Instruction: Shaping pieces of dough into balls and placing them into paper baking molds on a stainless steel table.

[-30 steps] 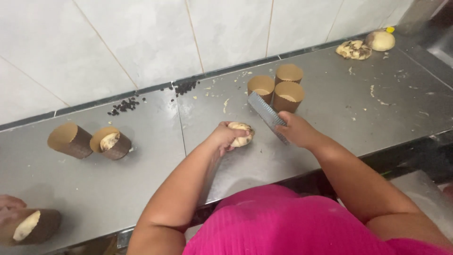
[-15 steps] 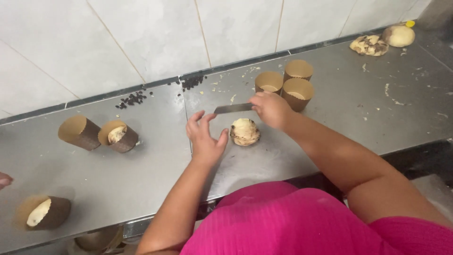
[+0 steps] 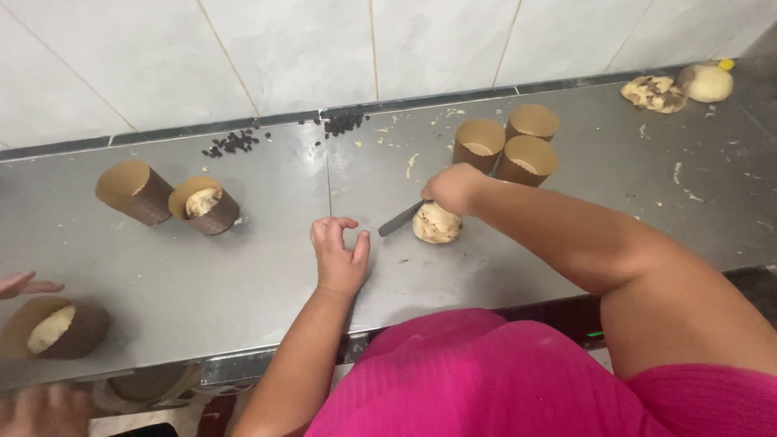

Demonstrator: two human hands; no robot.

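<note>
A pale ball of dough [image 3: 437, 224] speckled with dark bits lies on the steel counter [image 3: 267, 283]. My right hand [image 3: 453, 188] grips a metal scraper [image 3: 401, 218] whose blade rests against the dough's left side. My left hand [image 3: 340, 255] lies on the counter a little left of the dough, fingers loosely curled, holding nothing. Three brown paper baking cups [image 3: 506, 146] stand close together just behind my right hand.
Two paper cups [image 3: 166, 197] lie tipped at the left, one with dough inside. Another filled cup [image 3: 53, 330] sits at the front left beside another person's fingers [image 3: 24, 285]. Dark chips [image 3: 235, 142] are scattered along the tiled wall. Dough lumps [image 3: 680, 87] rest at the far right.
My left hand let go of the dough and moved off to its left. My right hand brought the scraper down from beside the cups to the dough's side.
</note>
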